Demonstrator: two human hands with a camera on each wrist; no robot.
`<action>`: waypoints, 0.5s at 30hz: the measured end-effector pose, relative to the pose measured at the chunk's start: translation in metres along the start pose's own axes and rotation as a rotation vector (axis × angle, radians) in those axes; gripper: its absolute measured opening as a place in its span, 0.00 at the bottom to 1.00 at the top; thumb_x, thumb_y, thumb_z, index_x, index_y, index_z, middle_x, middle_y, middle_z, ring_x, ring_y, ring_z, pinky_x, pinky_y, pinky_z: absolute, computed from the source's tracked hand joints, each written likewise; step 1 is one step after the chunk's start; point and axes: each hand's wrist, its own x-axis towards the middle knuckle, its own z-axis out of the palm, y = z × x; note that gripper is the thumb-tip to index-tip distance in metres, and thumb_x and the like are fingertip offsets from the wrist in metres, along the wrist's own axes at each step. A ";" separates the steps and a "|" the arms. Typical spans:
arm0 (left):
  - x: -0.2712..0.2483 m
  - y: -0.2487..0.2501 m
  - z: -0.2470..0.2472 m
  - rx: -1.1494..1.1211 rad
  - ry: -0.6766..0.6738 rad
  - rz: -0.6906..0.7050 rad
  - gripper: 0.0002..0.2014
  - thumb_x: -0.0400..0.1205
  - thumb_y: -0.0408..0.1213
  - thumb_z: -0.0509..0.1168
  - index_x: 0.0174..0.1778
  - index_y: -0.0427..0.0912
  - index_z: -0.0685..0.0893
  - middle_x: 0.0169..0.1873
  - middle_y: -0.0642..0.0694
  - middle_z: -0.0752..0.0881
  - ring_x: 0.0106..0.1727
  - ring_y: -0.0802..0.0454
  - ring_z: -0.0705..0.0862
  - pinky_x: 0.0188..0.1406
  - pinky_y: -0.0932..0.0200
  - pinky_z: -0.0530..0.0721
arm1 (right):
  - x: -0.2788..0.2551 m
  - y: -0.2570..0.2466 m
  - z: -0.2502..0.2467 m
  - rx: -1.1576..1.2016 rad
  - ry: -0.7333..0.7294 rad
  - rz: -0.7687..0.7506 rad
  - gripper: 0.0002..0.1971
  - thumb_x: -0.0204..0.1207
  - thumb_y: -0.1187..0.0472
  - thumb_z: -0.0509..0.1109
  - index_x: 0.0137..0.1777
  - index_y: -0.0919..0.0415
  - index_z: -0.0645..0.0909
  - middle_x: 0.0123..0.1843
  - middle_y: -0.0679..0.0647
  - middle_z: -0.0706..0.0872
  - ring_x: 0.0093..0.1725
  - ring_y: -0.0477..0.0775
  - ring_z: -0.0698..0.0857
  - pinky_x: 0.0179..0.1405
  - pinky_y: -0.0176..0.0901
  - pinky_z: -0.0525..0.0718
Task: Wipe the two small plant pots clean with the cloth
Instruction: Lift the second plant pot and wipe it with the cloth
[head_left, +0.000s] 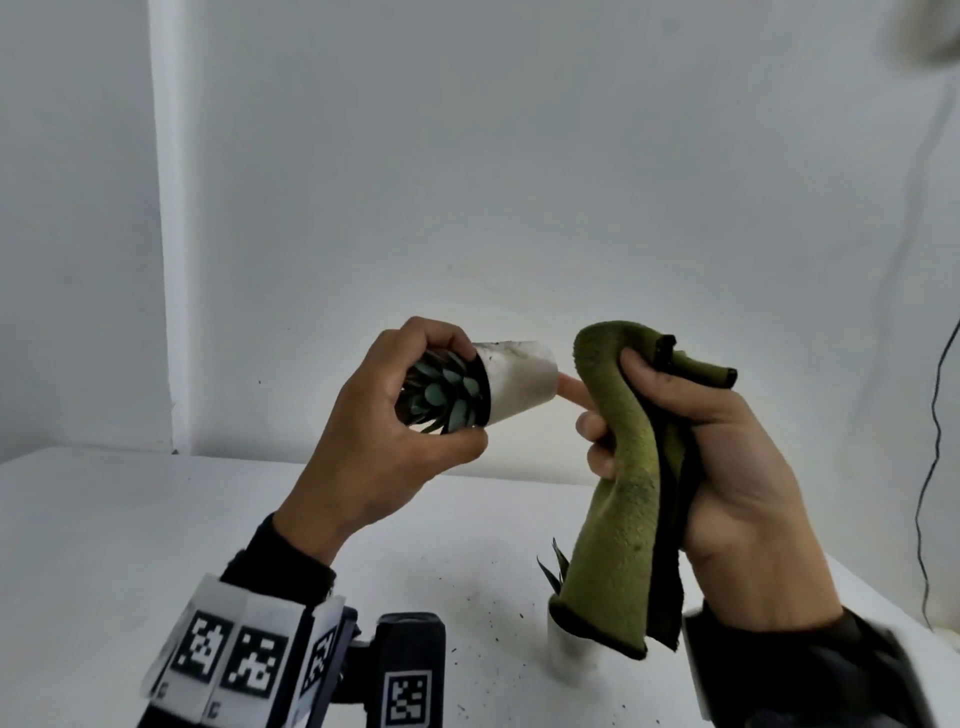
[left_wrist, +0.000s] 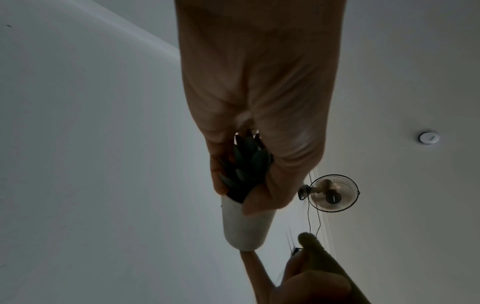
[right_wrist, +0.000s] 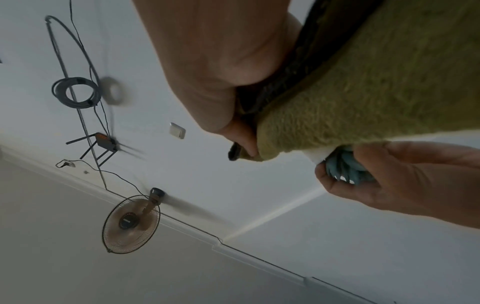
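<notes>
Two small pots are in my head view. I have the left hand (head_left: 384, 415) curled round the rim end of one white pot (head_left: 514, 382), which is lifted off the surface (head_left: 130, 519) and lies on its side, its base pointing toward the right hand (head_left: 727, 467). The grey-green plant (head_left: 441, 395) in it faces back toward me, ringed by the thumb and fingers. Dark smudges mark the pot's upper wall.

My right hand grips the green cloth (head_left: 623, 493), bunched in the palm with the thumb pressing a fold near the top; a long flap hangs down from it. One finger (head_left: 571, 389) sticks out from behind the cloth and touches the pot's base. The cloth itself sits just beside the pot, and I cannot tell whether it touches the wall.

The second pot (head_left: 566, 644) stands upright on the surface below the right hand, its top partly hidden by the hanging flap, with a few dark leaves (head_left: 553, 566) showing. Specks of soil (head_left: 483, 618) are scattered around it.

From the right wrist view I see a fan (right_wrist: 130, 224) mounted high on the wall.
</notes>
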 end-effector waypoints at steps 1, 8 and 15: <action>0.000 -0.001 0.000 0.003 -0.007 -0.001 0.25 0.59 0.35 0.75 0.47 0.62 0.79 0.50 0.48 0.81 0.46 0.54 0.83 0.45 0.65 0.80 | 0.000 -0.001 -0.001 0.005 -0.015 0.002 0.10 0.63 0.61 0.69 0.42 0.66 0.84 0.56 0.71 0.84 0.23 0.51 0.82 0.17 0.34 0.76; 0.001 -0.009 0.002 0.113 -0.056 -0.026 0.27 0.64 0.32 0.82 0.48 0.65 0.78 0.50 0.52 0.81 0.47 0.55 0.82 0.42 0.67 0.82 | -0.002 -0.003 -0.003 -0.021 -0.014 0.018 0.13 0.60 0.61 0.71 0.44 0.67 0.83 0.55 0.71 0.81 0.23 0.53 0.84 0.17 0.35 0.76; -0.001 -0.006 0.005 -0.018 -0.067 -0.152 0.24 0.58 0.39 0.77 0.48 0.57 0.77 0.41 0.62 0.82 0.38 0.55 0.83 0.41 0.53 0.86 | 0.001 -0.001 -0.005 -0.112 -0.027 0.053 0.15 0.58 0.59 0.73 0.41 0.69 0.88 0.44 0.70 0.86 0.23 0.56 0.78 0.18 0.37 0.77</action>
